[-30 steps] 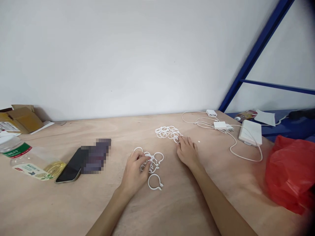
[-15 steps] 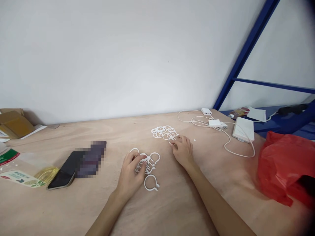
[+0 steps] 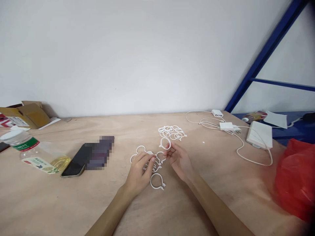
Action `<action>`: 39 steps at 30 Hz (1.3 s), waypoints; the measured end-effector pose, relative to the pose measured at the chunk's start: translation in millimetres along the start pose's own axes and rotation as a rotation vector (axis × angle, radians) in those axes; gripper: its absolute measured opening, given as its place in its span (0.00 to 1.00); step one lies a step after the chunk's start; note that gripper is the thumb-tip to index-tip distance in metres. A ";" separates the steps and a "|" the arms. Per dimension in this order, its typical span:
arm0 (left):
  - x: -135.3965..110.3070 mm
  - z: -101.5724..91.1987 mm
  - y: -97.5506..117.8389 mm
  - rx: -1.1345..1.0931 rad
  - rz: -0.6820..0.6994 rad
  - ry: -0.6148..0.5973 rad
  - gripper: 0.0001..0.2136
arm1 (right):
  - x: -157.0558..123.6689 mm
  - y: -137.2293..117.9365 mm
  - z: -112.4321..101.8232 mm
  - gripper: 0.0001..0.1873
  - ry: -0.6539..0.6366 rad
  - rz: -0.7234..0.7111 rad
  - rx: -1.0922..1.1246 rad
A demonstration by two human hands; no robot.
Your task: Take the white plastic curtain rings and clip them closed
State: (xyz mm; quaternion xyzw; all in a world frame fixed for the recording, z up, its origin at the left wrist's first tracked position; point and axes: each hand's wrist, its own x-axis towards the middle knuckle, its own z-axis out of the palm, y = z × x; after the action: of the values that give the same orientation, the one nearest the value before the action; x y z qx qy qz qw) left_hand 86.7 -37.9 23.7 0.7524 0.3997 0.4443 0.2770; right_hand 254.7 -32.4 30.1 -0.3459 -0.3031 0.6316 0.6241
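Between the thumb and fingers of my right hand (image 3: 179, 161) is a white plastic snap ring (image 3: 161, 141), raised just off the table and apparently closed into a loop. My left hand (image 3: 139, 168) rests over a near cluster of similar white rings (image 3: 141, 147), its thumb and index finger pinched together; whatever is between them is hidden. One open-ended loose ring (image 3: 151, 181) lies below that cluster, close to my left wrist. Farther back, a second group of white rings (image 3: 169, 133) lies flat on the wooden table (image 3: 118, 203).
At left are a clear plastic bottle (image 3: 34, 157) lying tilted, a phone (image 3: 76, 162) and a cardboard box (image 3: 34, 114). To the right lie white cables with an adapter (image 3: 226, 126), a white flat box (image 3: 259, 135) and a red plastic bag (image 3: 295, 177).
My right hand has come back toward me from the far group, lifting a ring with it. My left hand stays by the near cluster. The view has turned slightly left.
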 end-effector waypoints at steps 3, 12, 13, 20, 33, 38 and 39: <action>-0.2 0.4 4.2 -0.033 -0.015 0.000 0.11 | -11.4 5.4 14.3 0.19 -0.106 0.049 0.000; 3.4 -2.3 5.4 -0.136 -0.175 0.046 0.14 | -10.6 14.5 10.4 0.16 -0.236 0.211 -0.163; 3.8 -3.2 4.6 -0.163 -0.198 0.038 0.15 | -10.2 14.4 10.3 0.15 -0.223 0.201 -0.184; 5.7 -5.6 8.8 -0.452 -0.330 -0.133 0.18 | -11.9 6.6 9.1 0.21 -0.182 0.244 -0.207; 4.9 -0.9 20.5 -1.301 -0.578 -0.292 0.11 | -20.3 8.2 16.5 0.15 -0.364 0.350 0.113; 1.2 0.9 26.0 -1.472 -0.635 -0.280 0.09 | -24.8 9.4 17.5 0.16 -0.371 0.300 0.183; 1.0 0.5 26.2 -1.494 -0.624 -0.247 0.09 | -25.5 8.9 18.2 0.16 -0.374 0.291 0.217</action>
State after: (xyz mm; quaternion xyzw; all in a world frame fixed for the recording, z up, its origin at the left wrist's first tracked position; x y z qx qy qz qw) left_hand 96.7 -50.9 44.1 0.2668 0.1558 0.4099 0.8582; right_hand 234.2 -57.3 34.8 -0.1942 -0.2907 0.7966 0.4932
